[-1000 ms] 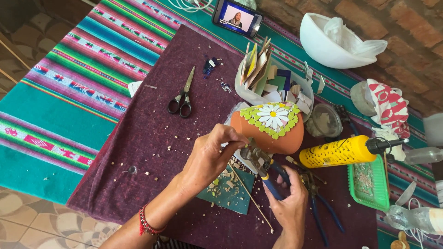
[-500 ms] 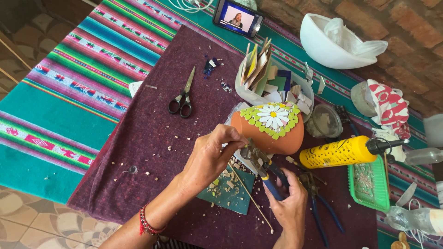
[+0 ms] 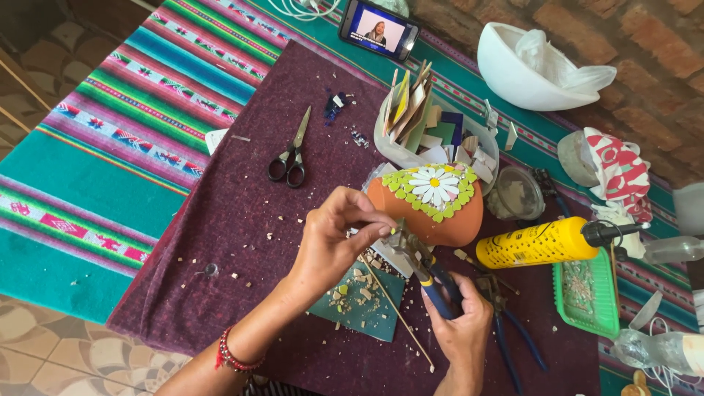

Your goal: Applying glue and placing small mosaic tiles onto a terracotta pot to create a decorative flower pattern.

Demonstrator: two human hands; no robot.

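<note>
Tile Nipping at the Mosaic Pot

Nipping of a small tile piece was judged to be the step in hand. The left hand (image 3: 334, 242) was seen at the centre of the frame, its fingers (image 3: 367, 218) pinched narrowly on a small tile piece (image 3: 394, 231) too small to be described further. The blue-handled nippers (image 3: 425, 268) were gripped by the right hand (image 3: 460, 326), lower centre-right, with the fingers wrapped tight about the handles and the jaws set at the piece. Just above the hands, the terracotta pot (image 3: 440, 213) lay on its side, bearing a white daisy ringed with green tiles.

The next move was judged to call for a firm squeeze of the handles, with the piece held steady so that the fragment could drop onto the green tile sheet (image 3: 359, 304) below.

Counted items:
- One pair of scissors (image 3: 291, 154), upper centre-left, on the purple cloth (image 3: 242, 242).
- One yellow glue bottle (image 3: 539, 243), on its side, right of the pot.
- One green tray (image 3: 587, 290), at the right.
- One white bowl (image 3: 524, 70), upper right.
- One phone (image 3: 379, 28), top centre.
- One second pair of pliers (image 3: 506, 315), beside the right hand.
- One thin wooden stick (image 3: 396, 312), across the sheet.
</note>
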